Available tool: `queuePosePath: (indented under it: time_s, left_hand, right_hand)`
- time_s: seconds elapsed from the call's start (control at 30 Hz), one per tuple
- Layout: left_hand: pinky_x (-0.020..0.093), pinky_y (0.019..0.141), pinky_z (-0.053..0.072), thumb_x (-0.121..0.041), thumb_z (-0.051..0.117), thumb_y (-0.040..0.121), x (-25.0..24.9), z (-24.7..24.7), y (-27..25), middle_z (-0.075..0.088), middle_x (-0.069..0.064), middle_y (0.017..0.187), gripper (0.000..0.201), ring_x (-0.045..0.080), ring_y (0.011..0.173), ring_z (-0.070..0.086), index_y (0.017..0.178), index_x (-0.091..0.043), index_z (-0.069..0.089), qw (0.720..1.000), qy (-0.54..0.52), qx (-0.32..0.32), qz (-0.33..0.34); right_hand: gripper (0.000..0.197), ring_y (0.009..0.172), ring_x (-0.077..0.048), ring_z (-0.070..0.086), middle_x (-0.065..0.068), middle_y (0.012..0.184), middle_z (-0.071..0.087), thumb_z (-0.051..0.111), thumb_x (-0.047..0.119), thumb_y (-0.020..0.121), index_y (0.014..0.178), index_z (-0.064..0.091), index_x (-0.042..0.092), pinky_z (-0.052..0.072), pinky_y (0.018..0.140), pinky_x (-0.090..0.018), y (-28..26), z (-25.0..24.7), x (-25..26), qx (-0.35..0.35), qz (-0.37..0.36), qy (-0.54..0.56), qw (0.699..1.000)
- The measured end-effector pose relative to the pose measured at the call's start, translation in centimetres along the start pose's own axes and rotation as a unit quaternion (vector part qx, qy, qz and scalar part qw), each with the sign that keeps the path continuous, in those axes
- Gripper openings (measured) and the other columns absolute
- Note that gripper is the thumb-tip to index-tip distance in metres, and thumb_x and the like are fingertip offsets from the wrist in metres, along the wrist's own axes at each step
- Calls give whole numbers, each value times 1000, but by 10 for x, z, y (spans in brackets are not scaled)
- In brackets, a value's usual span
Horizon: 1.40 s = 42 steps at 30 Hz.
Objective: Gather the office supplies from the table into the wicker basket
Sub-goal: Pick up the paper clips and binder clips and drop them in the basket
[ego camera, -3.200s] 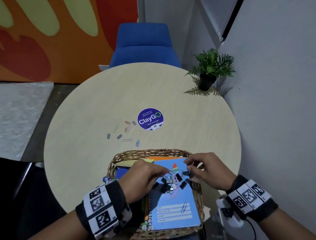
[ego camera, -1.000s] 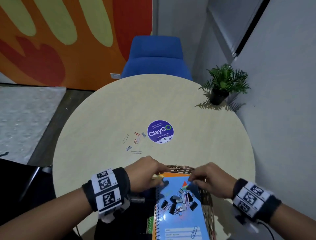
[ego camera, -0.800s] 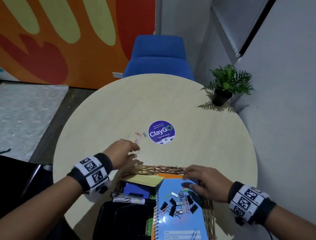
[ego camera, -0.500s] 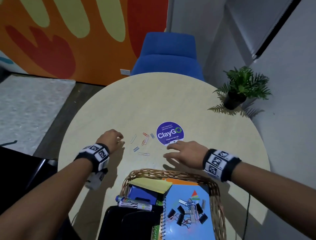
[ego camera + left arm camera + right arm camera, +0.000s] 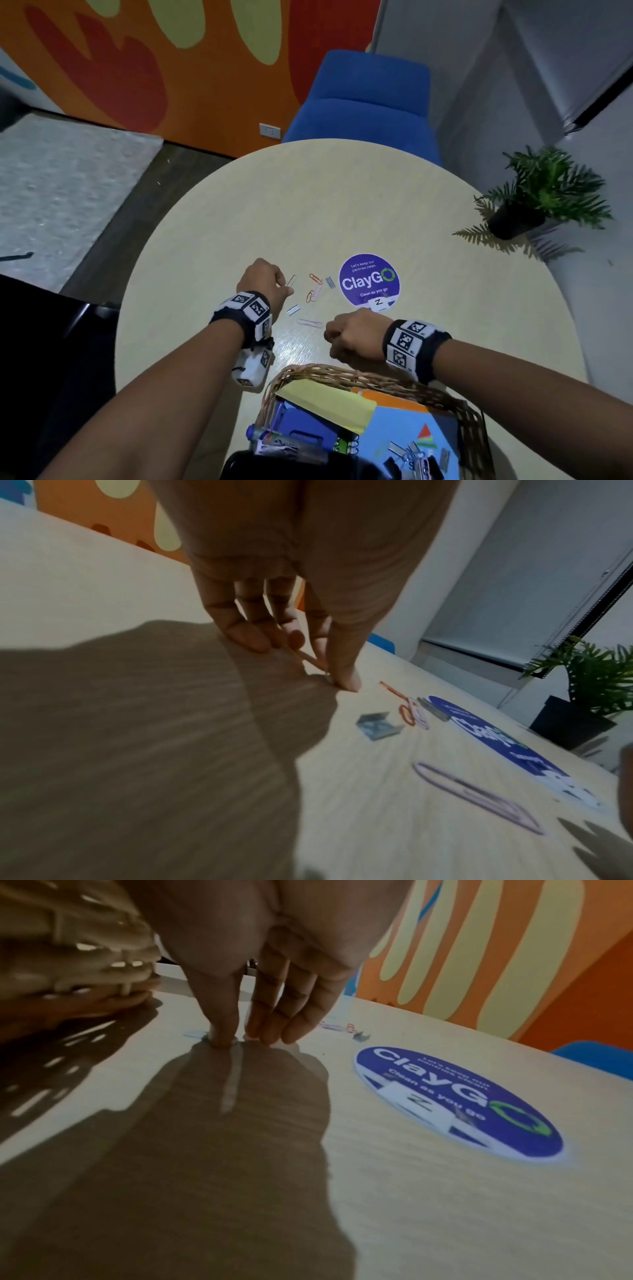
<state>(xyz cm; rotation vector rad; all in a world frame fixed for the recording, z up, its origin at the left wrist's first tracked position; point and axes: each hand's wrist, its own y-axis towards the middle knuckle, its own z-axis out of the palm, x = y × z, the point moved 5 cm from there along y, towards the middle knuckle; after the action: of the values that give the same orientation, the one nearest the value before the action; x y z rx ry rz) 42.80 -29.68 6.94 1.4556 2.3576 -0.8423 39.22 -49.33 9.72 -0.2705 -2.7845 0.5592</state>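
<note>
Your left hand (image 5: 263, 284) pinches a paper clip (image 5: 291, 280) against the desk (image 5: 342, 205), loose clips and staples (image 5: 293, 309) lie between your hands, your right hand (image 5: 354, 337) pinches something too small to identify, and the wicker basket (image 5: 359, 377) sits nearest you.

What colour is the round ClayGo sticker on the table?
The ClayGo sticker is purple-blue with white lettering and a green arrow ring; the head view shows it best.
</note>
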Motion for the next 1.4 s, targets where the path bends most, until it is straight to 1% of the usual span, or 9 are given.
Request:
queuePosePath:
  time_s: [0.3,0.47,0.63,0.77,0.83,0.97,1.13,1.3,1.4]
  left_hand:
    - [29,70,52,-16,68,82,-21,-7,-16,71,1,86,5,22,79,66,78,-12,69,998,54,43,10]
    - [25,64,45,-17,74,78,-80,-52,-50,56,-11,54,11,15,63,59,69,-18,67,995,-4,5,101]
    - [32,70,53,-26,76,76,-125,-66,-108,72,0,71,9,20,70,66,74,-18,73,978,-12,38,205]
    - [33,74,51,-25,67,84,-136,-52,-154,73,1,76,9,19,73,64,80,-19,72,960,5,77,270]
    - [34,77,51,-25,64,87,-133,-45,-170,74,0,77,10,17,75,64,83,-20,72,955,-1,100,280]
    - [33,79,51,-25,58,89,-129,-30,-204,75,-4,87,13,16,85,64,93,-24,70,926,58,177,328]
    - [33,79,49,-24,48,94,-137,-25,-229,73,-3,104,24,24,96,63,112,-27,64,878,124,224,405]
    - [35,91,48,-31,54,92,-126,-43,-195,71,-8,112,27,17,104,62,118,-31,61,917,93,164,351]
    - [31,81,50,-24,60,88,-106,-56,-152,74,-3,95,12,17,84,64,97,-23,68,940,86,113,311]
  right_hand:
    - [19,87,-27,62,-5,96,64,51,17,89,95,68,12,49,74,-34,-17,6,-31,10,155,39,987]
    - [25,82,-29,62,-7,96,68,46,26,91,94,67,13,45,69,-31,-45,7,-49,13,303,-5,953]
    - [19,73,-26,52,-10,92,66,53,27,89,91,67,14,39,65,-28,-87,-10,-56,-14,395,108,912]
    - [11,64,-23,58,-3,68,67,58,15,79,69,62,17,50,62,-33,-127,-33,-39,-176,391,204,880]
    - [16,57,-12,57,5,62,64,61,12,78,65,62,22,48,60,-27,-144,-38,-21,-217,378,249,865]
    - [32,58,0,57,14,63,63,66,13,79,64,54,39,46,60,-17,-167,-30,18,-199,342,296,869]
    - [14,60,-3,60,14,62,64,64,26,84,72,64,31,47,60,-22,-182,-16,45,-187,334,295,876]
    - [10,72,-4,65,12,78,73,60,22,83,82,69,28,53,69,-27,-182,-3,55,-147,334,292,884]
    - [20,87,-7,66,13,96,74,56,27,86,99,69,32,50,75,-27,-175,-4,59,-102,330,262,901]
